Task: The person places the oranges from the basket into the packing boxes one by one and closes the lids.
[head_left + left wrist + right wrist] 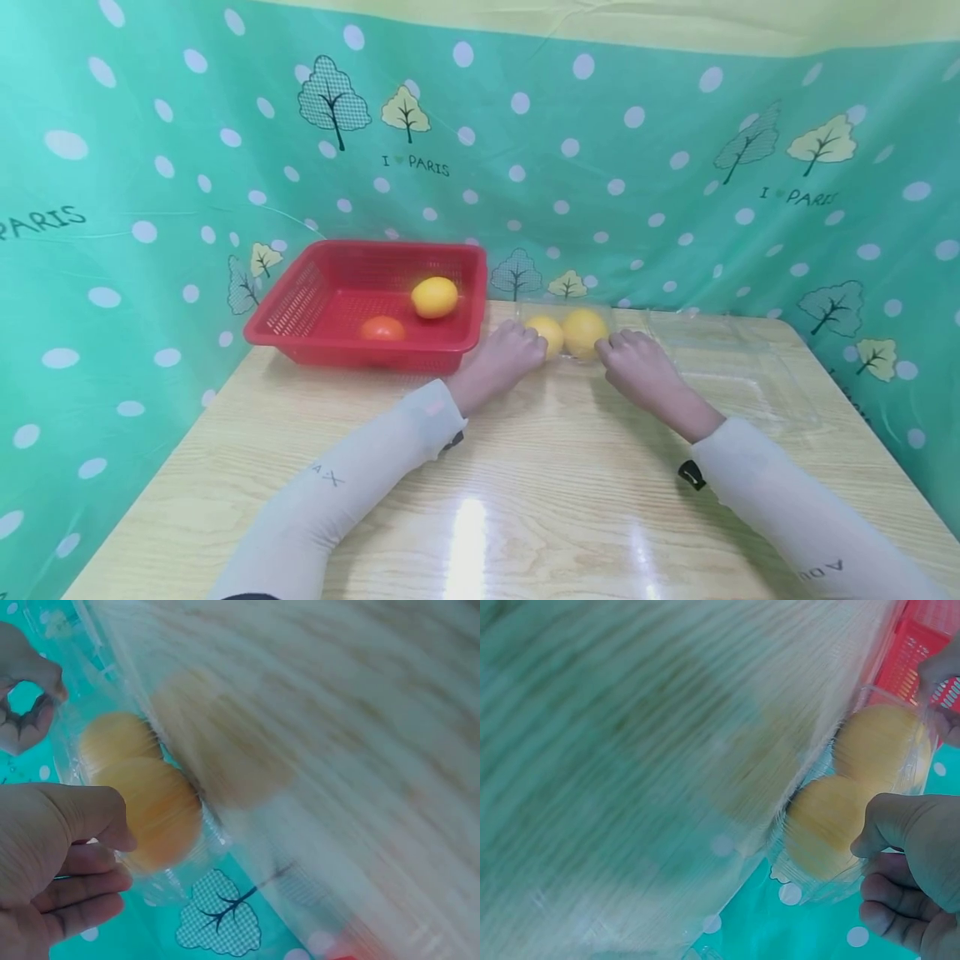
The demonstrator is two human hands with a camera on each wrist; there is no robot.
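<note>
A see-through plastic box stands at the back of the table, holding two round yellow-orange fruits, the left one beside a slightly larger one. My left hand pinches the box's near left edge between thumb and fingers. At the near right edge, my right hand pinches the same box, thumb against the rim. In the left wrist view the fruit lies close beside my left thumb. The right wrist view has the other fruit next to my right thumb.
Left of the box, a red perforated basket holds a yellow fruit and an orange-red one. To the right lies another see-through plastic tray. Behind the wooden table hangs a green dotted curtain.
</note>
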